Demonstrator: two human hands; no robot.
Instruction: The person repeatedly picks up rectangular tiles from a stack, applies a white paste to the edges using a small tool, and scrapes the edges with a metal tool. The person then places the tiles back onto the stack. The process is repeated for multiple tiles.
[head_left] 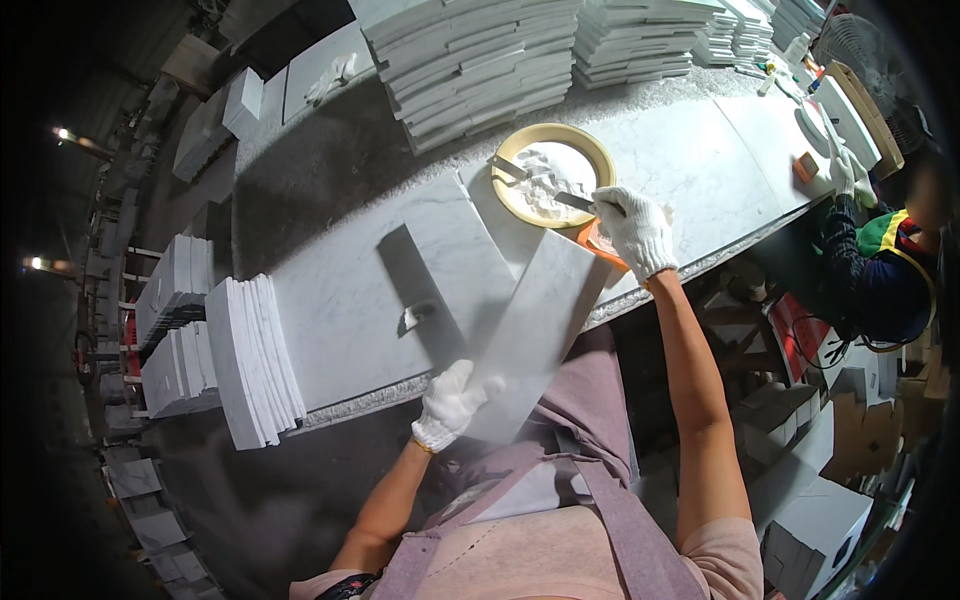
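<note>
In white knitted gloves, both my hands are closed on things. My left hand (452, 412) grips the lower left edge of a long marble tile (540, 325), blurred and slanting up over the bench's front edge. My right hand (637, 232) holds a putty knife (573, 202), its blade reaching over a yellow bowl (603, 150). White powder or paste (555, 172) lies inside that bowl. A second flat blade (508, 167) rests across the bowl's left rim. Beside the bowl, partly hidden by my right hand, is an orange object (602, 247). A small pale scrap (412, 318) lies left of the tile.
Tall tile stacks (480, 65) line the bench's far side. More tiles (255, 360) stand at its left end. A loose glove (332, 78) lies at the far left. On the right, a co-worker (880, 260) works by an orange block (805, 167) and a fan (868, 60).
</note>
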